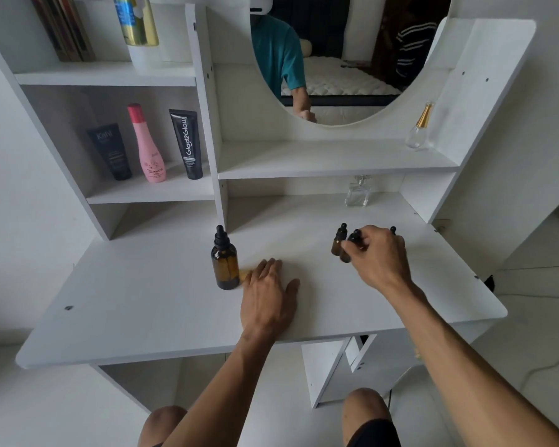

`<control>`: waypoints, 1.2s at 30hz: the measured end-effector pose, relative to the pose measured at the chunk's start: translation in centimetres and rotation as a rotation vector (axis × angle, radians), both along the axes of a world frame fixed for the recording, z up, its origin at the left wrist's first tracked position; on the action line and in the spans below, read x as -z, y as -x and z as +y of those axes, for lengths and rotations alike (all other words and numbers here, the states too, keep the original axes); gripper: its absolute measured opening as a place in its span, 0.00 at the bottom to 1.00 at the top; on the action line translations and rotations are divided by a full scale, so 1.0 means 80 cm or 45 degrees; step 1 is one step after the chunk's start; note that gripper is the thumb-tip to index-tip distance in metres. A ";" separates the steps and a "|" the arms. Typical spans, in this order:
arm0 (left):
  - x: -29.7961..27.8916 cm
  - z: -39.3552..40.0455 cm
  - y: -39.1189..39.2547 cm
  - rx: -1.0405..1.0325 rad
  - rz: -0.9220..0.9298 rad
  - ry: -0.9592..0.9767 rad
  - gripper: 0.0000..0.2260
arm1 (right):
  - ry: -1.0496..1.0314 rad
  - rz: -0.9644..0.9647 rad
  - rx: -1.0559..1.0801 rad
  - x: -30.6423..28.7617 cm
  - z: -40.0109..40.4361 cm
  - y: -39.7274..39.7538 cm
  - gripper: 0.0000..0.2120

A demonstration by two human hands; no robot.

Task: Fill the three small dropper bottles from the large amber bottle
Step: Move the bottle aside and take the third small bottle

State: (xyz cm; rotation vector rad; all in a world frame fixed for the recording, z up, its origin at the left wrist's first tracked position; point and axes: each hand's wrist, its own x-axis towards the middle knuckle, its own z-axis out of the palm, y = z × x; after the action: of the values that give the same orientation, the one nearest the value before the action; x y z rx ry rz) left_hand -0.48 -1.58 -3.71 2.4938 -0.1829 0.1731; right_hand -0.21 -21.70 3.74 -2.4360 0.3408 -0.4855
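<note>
Opening step: reaching for the first of the small dropper bottles, nothing yet uncapped.

Right hand (380, 253) over the cluster of three small dropper bottles (339, 241) at the right rear of the desk (142, 301), fingers curled, grip apparently pinching the cap of the middle one, though the hand hides much of it and nearly all of the third; left hand (267, 295) flat on the desk, fingers spread and relaxed, just beside the large amber bottle (225, 266); that bottle upright, left of centre, capped; smooth brown glass cylinders, black ribbed rubber bulbs, matte white laminate; next, probably: unscrew a small cap, steady the big bottle, draw liquid.
</note>
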 end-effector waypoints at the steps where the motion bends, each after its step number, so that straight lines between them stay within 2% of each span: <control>1: 0.001 -0.001 0.000 0.009 -0.005 -0.047 0.27 | 0.003 0.025 0.035 0.002 -0.010 -0.001 0.08; 20: 0.002 -0.001 0.001 0.006 0.000 -0.101 0.27 | 0.104 0.187 0.087 0.017 -0.023 -0.028 0.08; 25: 0.001 -0.001 0.002 0.006 0.000 -0.105 0.27 | 0.138 0.158 0.071 0.004 -0.019 -0.020 0.15; 27: 0.001 -0.001 0.002 0.006 -0.012 -0.100 0.27 | 0.224 0.089 0.083 -0.009 -0.013 -0.016 0.22; 29: 0.001 -0.001 0.001 0.005 -0.018 -0.109 0.27 | 0.404 0.041 0.078 -0.023 -0.004 -0.016 0.24; 32: 0.003 -0.001 0.001 0.005 -0.006 -0.112 0.27 | 0.715 0.072 0.002 -0.034 0.009 -0.027 0.20; 36: 0.000 -0.001 0.003 0.010 -0.013 -0.106 0.27 | 0.902 0.241 -0.053 -0.029 0.017 -0.041 0.12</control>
State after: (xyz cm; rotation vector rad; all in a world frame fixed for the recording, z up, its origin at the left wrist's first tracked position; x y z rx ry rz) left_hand -0.70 -1.65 -3.73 2.5748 -0.2080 0.1788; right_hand 3.07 -20.36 6.09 -3.1826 0.2157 -0.4015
